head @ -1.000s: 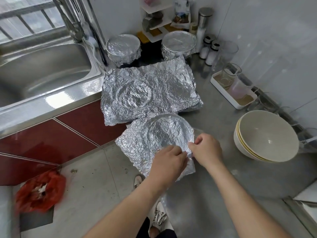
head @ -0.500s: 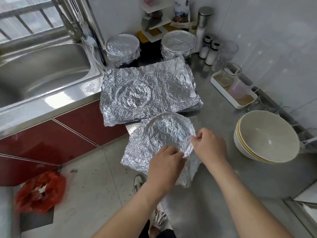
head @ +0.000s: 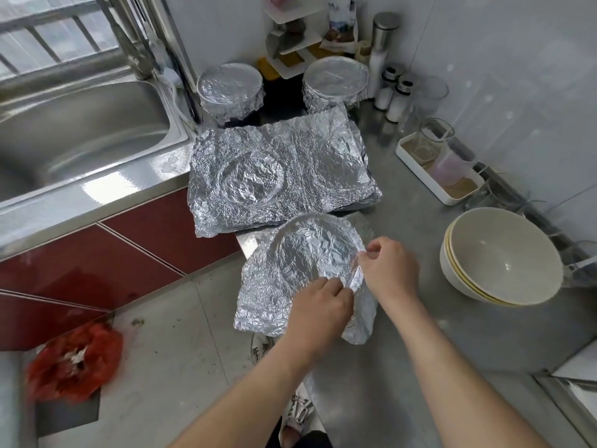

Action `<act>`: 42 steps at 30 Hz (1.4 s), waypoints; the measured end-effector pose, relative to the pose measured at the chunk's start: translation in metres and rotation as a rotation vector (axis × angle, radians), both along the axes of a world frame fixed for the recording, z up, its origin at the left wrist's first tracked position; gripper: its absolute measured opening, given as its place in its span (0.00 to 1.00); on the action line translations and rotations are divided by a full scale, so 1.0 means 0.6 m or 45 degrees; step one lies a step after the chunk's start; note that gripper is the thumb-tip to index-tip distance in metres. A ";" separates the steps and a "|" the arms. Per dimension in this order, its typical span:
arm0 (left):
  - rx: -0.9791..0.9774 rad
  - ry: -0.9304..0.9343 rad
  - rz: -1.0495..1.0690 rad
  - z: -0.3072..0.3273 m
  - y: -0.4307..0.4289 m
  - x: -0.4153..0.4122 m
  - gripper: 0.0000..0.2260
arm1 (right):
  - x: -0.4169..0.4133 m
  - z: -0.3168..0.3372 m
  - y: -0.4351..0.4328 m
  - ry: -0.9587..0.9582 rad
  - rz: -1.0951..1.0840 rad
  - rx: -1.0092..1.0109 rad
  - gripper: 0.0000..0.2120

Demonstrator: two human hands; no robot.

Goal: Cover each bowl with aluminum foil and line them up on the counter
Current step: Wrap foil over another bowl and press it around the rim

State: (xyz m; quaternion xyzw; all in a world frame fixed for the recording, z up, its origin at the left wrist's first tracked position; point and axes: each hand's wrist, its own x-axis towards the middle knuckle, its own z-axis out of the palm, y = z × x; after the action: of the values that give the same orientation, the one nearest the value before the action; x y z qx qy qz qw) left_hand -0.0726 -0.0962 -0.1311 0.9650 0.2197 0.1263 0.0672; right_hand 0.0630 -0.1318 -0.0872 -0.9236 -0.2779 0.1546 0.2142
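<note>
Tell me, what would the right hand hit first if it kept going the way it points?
Most likely the foil-covered bowl right ahead, whose foil edge the right hand pinches. Past it lies the big crumpled foil sheet; depth is unclear.

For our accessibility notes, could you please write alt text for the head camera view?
A left hand and right hand pinch a foil sheet draped over a bowl at the counter edge. Behind lie a larger foil sheet and two foil-covered bowls; stacked bare bowls sit right, a sink left.
</note>
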 end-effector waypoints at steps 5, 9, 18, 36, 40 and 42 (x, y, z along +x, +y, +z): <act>-0.287 -0.012 0.259 0.023 -0.027 0.037 0.08 | -0.007 0.003 -0.012 -0.033 -0.019 -0.009 0.10; -0.363 -0.073 0.283 0.033 -0.025 0.030 0.06 | -0.003 0.005 -0.016 0.026 -0.040 -0.067 0.07; -0.119 -0.058 0.090 0.019 -0.009 -0.002 0.16 | -0.003 -0.008 -0.008 0.011 -0.021 -0.108 0.09; -0.471 -0.146 0.433 0.093 0.075 -0.017 0.12 | 0.064 0.020 0.057 -0.304 0.697 -0.209 0.04; -0.495 -0.043 0.550 0.071 0.128 -0.022 0.12 | 0.056 0.032 0.080 -0.307 0.932 -0.206 0.04; -0.477 0.006 0.569 0.062 0.134 -0.025 0.10 | 0.054 0.035 0.087 -0.313 0.990 -0.194 0.01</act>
State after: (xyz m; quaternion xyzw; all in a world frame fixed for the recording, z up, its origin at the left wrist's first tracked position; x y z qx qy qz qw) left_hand -0.0874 -0.0159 -0.0939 0.8637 0.4466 0.0929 0.2142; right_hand 0.0951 -0.0798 -0.0662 -0.7747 -0.6172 0.1328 0.0362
